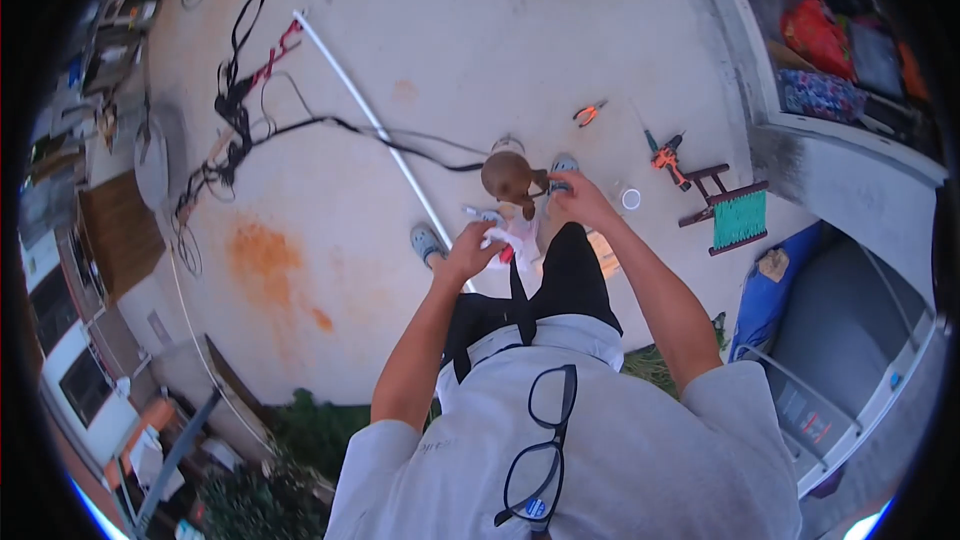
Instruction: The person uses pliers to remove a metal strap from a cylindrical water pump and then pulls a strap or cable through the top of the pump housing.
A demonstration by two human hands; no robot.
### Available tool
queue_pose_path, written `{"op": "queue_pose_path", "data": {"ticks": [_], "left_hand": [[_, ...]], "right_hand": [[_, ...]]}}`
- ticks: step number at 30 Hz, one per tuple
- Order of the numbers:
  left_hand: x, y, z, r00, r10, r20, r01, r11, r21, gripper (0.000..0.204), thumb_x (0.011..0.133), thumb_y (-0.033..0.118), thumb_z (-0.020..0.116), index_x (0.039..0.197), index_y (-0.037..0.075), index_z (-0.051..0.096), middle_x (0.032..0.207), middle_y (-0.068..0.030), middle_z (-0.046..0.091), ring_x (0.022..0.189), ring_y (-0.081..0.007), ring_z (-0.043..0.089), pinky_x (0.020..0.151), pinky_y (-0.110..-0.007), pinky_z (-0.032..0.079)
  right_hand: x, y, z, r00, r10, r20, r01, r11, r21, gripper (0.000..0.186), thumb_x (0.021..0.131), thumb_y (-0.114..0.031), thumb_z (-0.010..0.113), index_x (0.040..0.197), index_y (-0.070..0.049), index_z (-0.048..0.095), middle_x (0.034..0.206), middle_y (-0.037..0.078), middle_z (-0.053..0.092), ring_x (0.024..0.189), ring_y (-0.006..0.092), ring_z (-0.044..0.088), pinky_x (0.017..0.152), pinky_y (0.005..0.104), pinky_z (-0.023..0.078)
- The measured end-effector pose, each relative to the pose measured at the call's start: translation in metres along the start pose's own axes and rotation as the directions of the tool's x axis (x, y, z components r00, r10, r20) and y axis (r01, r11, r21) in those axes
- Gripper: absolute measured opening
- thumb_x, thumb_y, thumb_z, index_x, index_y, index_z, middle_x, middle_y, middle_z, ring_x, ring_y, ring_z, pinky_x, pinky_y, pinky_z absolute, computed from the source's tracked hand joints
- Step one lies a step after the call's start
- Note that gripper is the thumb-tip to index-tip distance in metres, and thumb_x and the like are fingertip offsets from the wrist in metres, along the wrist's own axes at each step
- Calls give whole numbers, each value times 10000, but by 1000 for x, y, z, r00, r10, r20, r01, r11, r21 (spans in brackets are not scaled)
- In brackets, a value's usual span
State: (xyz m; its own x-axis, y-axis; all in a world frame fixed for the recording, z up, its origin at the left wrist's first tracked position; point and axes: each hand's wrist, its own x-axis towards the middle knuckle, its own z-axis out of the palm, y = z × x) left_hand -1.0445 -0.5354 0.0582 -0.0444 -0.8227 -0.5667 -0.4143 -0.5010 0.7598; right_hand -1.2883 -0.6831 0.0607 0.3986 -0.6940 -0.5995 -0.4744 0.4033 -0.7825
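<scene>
Two hands meet low ahead of me: my left hand (470, 252) is clenched on a white bag (518, 240), while my right hand (578, 198), nearer the brown lump (507, 176) just beyond its fingertips, pinches something too small to identify.

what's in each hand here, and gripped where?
Left hand is closed on a crumpled white plastic bag, bunched at its top. Right hand pinches the edge of a round brown lump-shaped object; what that object is cannot be told.
</scene>
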Motion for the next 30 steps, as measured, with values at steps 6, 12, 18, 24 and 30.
{"op": "queue_pose_path", "data": {"ticks": [6,12,18,24,30], "left_hand": [[44,22,67,972,179,-154,-189,980,-55,475,787,284,726,1149,-8,628,1179,-218,582,1082,-382,570,948,-430,463],[59,11,72,979,49,-197,-96,967,-236,365,867,307,651,981,-40,656,977,-229,627,921,-368,606,814,-398,477],[12,12,18,978,-82,192,124,968,-216,347,907,298,617,842,-40,654,700,-77,635,656,-152,576,644,-326,466],[-14,34,-26,878,-213,430,338,910,-240,379,967,360,570,856,0,608,701,-67,654,536,-167,625,549,-332,509],[-17,57,-40,932,-193,307,81,936,342,526,792,521,680,904,8,669,761,-154,679,621,-260,672,619,-400,524]], "right_hand": [[34,29,-2,937,-324,127,348,884,-311,309,848,-49,609,1157,-43,602,1185,150,604,1019,333,624,850,378,514],[22,7,-13,960,-275,47,278,931,-236,219,907,-82,572,1123,-45,558,901,185,662,875,342,657,784,395,512],[8,-47,-52,966,-254,-42,208,867,-452,182,928,-105,568,1103,-54,562,788,168,633,687,291,606,652,377,482],[0,-80,-58,964,-252,79,257,826,-501,193,927,-128,578,1100,-43,573,756,173,623,666,316,592,646,386,472],[-11,-96,-53,957,-275,91,271,735,-622,195,912,-125,575,1085,-38,590,783,205,641,717,369,623,660,418,483]]}}
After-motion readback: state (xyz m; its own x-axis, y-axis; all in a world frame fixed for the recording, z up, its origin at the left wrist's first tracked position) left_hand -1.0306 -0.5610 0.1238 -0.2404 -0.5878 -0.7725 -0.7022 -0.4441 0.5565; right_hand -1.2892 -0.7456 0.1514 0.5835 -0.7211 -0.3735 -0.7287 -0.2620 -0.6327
